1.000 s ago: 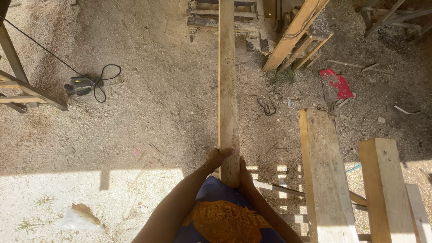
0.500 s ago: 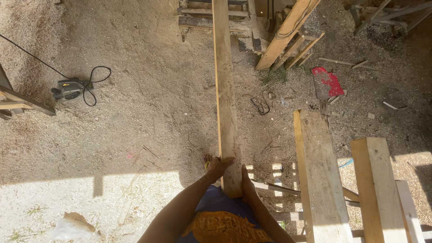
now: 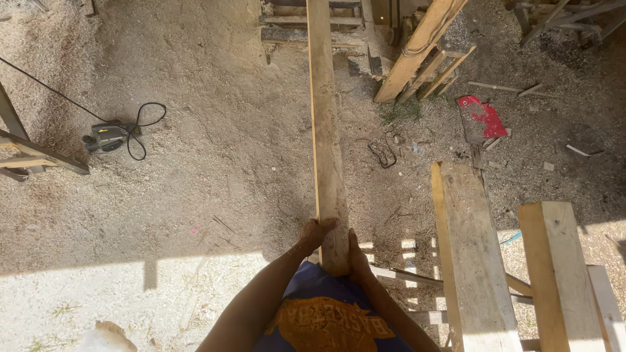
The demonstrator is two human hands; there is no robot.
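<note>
The left hand [image 3: 316, 233] and right hand [image 3: 355, 255] were clamped on the near end of a long plank [image 3: 325, 124] running toward 12 o'clock; a power tool [image 3: 106, 137] lay at 10 o'clock.

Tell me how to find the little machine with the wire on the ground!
Start at the long plank that both hands grip, then look far to its left across the sawdusty ground. There, beside a slanting wooden frame, lies a small grey power tool. Its black cord curls in a loop next to it, unlike the bare wood all around.
</note>
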